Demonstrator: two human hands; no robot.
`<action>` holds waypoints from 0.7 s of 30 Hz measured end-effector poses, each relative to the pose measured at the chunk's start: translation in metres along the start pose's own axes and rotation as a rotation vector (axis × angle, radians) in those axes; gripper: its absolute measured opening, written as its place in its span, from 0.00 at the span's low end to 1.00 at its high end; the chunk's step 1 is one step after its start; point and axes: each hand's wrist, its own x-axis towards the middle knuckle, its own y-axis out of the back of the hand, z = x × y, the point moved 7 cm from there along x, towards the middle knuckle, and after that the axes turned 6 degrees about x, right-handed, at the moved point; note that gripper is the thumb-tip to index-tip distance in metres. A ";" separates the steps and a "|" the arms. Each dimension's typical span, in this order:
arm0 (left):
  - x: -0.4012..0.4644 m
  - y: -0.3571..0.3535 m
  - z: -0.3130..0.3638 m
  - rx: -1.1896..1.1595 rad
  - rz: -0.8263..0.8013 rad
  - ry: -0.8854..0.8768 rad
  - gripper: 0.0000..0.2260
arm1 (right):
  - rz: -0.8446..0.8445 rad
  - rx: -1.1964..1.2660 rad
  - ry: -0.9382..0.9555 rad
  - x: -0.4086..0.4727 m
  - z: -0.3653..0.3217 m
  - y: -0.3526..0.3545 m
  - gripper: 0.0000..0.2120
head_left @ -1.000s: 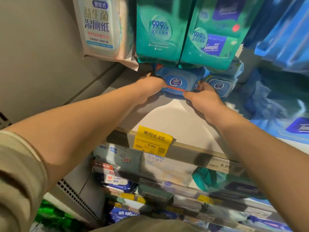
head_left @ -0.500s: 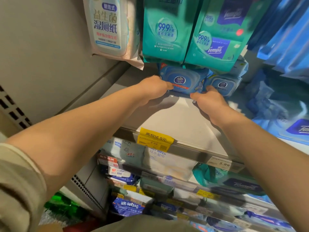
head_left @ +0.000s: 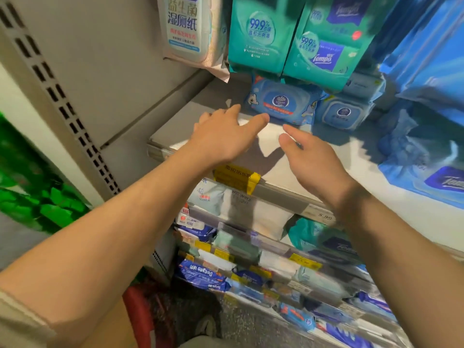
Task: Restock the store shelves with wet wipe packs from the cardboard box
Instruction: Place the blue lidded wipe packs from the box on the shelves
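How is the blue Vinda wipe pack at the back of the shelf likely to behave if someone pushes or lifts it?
The Vinda wipe pack looks soft-walled with crinkled film ends, so it would probably sag a little when lifted. Its glossy film could be slightly slippery. Lying flat on the shelf, it should slide rather than roll or tip; the rigid lid offers a firmer spot.

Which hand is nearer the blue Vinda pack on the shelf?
Left. The left hand has its thumb tip just short of the blue Vinda pack; the right hand hovers lower, farther back.

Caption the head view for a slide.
Both open hands, left and right, hover before the blue Vinda wipe pack on the shelf.
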 end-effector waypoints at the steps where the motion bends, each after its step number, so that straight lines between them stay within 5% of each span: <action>1: -0.013 0.004 0.002 0.028 0.030 -0.009 0.48 | -0.004 -0.023 0.016 -0.011 -0.007 0.003 0.24; 10: -0.189 0.015 -0.002 0.154 0.209 0.122 0.44 | 0.003 -0.125 0.195 -0.129 -0.016 0.011 0.36; 21: -0.396 0.019 -0.114 0.216 0.177 0.534 0.43 | -0.349 -0.042 0.353 -0.263 -0.076 -0.104 0.46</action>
